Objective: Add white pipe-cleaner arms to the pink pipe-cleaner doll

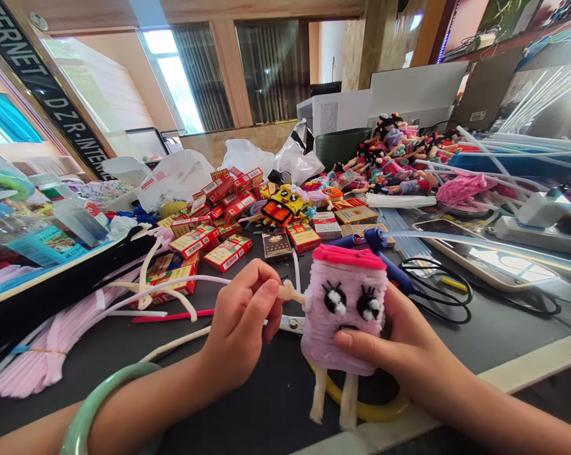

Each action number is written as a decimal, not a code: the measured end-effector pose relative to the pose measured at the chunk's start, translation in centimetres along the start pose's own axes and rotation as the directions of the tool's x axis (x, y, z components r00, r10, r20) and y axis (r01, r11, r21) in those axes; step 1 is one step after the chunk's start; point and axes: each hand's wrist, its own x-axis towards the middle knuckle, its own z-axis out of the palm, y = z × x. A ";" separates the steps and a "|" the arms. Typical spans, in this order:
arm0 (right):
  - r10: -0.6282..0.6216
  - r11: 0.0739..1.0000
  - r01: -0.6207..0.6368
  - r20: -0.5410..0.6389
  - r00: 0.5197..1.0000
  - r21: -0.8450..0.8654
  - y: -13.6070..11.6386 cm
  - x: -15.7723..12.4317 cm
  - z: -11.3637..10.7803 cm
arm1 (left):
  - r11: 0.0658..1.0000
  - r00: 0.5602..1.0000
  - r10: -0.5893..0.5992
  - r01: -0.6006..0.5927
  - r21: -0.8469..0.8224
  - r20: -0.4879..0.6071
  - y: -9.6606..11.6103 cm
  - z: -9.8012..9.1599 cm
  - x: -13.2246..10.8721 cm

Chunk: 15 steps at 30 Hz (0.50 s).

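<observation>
My right hand (399,351) grips a small lilac doll (345,309) wound from pipe cleaners, with a pink top, two black-and-white eyes and two white legs hanging down. My left hand (240,328), with a green bangle (93,404) on the wrist, pinches the doll's short white arm (290,294) at its left side. Scissors (290,324) lie on the dark table (494,328) just behind my left hand. A yellow ring (375,411) lies under the doll.
Several red and yellow small boxes (214,227) are heaped mid-table. Loose white pipe cleaners (162,287) and a pink bundle (39,354) lie at left. A blue glue gun (384,256), black cable (437,291), phone (479,256) and a pile of finished dolls (394,158) sit to the right.
</observation>
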 end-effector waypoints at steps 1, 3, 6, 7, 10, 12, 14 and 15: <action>-0.007 1.000 0.007 -0.004 1.000 -0.005 0.0 0.0 0.0 | 1.000 1.000 -0.003 0.003 0.001 0.001 0.0 0.0 0.0; -0.017 1.000 0.017 -0.006 1.000 -0.014 -0.1 0.0 0.1 | 1.000 1.000 -0.003 0.003 -0.003 0.005 0.1 0.1 0.0; -0.016 1.000 0.016 -0.004 1.000 -0.013 0.0 0.1 0.1 | 1.000 1.000 0.009 -0.008 -0.013 0.008 0.1 0.2 0.0; -0.014 1.000 0.014 -0.001 1.000 -0.010 0.0 0.1 0.1 | 1.000 1.000 0.010 -0.010 -0.011 0.007 0.1 0.2 0.0; -0.012 1.000 0.012 -0.002 1.000 0.002 0.2 0.1 0.0 | 1.000 1.000 0.010 -0.010 0.010 0.000 0.1 0.2 0.0; -0.012 1.000 0.012 -0.001 1.000 0.004 0.2 0.0 0.0 | 1.000 1.000 0.005 -0.005 0.019 -0.003 0.2 0.2 0.0; -0.009 1.000 0.009 0.002 1.000 0.003 0.2 0.0 0.0 | 1.000 1.000 -0.003 0.003 0.016 -0.003 0.3 0.3 -0.1; -0.006 1.000 0.006 0.003 1.000 0.000 0.2 0.0 0.0 | 1.000 1.000 -0.007 0.007 0.012 -0.002 0.3 0.3 -0.1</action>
